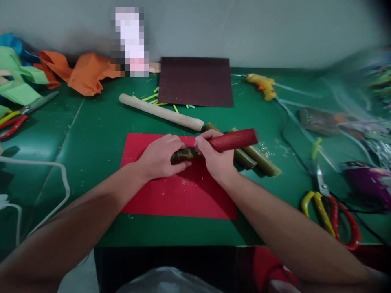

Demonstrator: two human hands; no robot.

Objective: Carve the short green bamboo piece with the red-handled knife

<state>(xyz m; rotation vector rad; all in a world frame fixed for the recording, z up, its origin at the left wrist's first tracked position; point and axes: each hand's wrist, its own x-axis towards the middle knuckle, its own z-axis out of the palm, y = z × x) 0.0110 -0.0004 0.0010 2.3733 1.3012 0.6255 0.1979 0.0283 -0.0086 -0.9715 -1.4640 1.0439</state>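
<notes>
My left hand (161, 156) is closed round a short dark-green bamboo piece (185, 154), above a red sheet (180, 195). My right hand (218, 160) grips a carving tool with a thick red wooden handle (236, 140), which points to the right. The tool's working end meets the right end of the bamboo, but my fingers mostly hide it. Small pale shavings are scattered on the red sheet. Two more green bamboo pieces (259, 158) lie just right of my right hand. Behind my hands lies a pale wooden stick (161, 110).
A dark brown sheet (195, 81) lies at the back, beside a yellow glue gun (262, 84). Scissors (331, 215) with yellow and red handles lie at right; another pair (18, 120) is at left, near orange cloth (87, 73). A white cable (62, 175) runs along the left.
</notes>
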